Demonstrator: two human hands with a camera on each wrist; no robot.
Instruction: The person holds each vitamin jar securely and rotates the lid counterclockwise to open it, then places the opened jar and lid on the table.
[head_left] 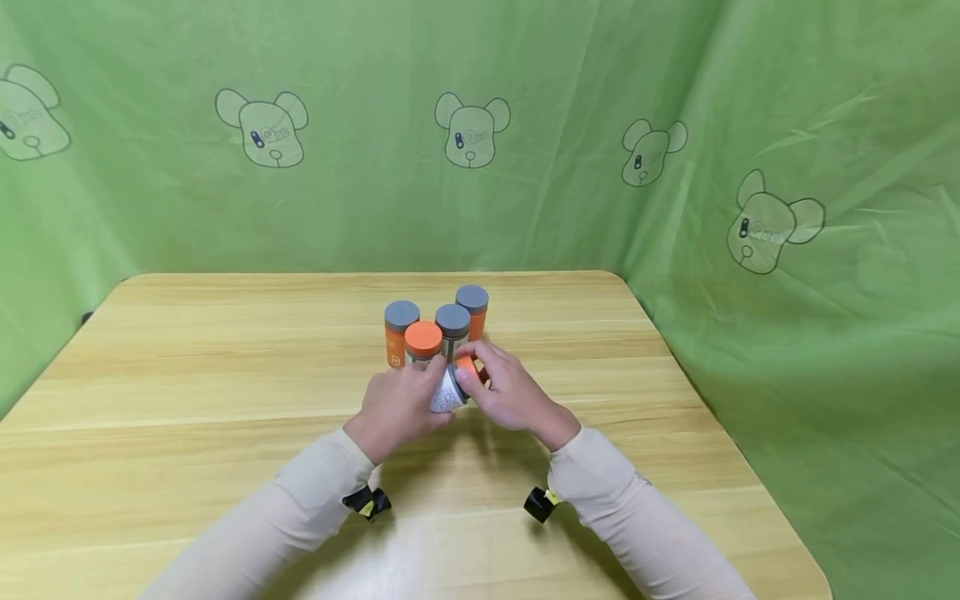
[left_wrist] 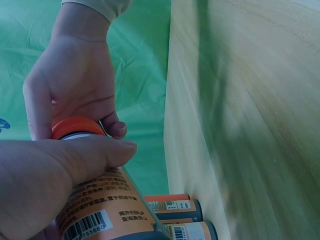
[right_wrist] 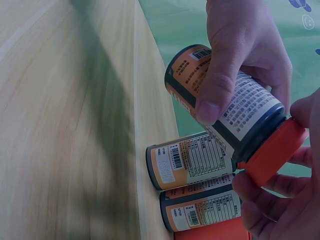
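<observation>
My left hand (head_left: 397, 408) holds a dark grey jar (right_wrist: 252, 107) around its body, thumb across the printed label. The jar is tilted above the table, its mouth end towards my right hand (head_left: 513, 396). The fingers and thumb of that hand pinch the orange lid (right_wrist: 275, 152), which sits at the jar's mouth. Just beyond my hands stands another jar with an orange lid (head_left: 423, 337). Around it are three jars with grey lids: one at the left (head_left: 402, 317), one in the middle (head_left: 452, 319) and one farther back at the right (head_left: 472, 300).
The jars stand close together on a wooden table (head_left: 225, 417). A green cloth (head_left: 360, 208) with bear-head drawings hangs behind and along the sides. Black wrist cameras hang below both sleeves, over the near part of the table.
</observation>
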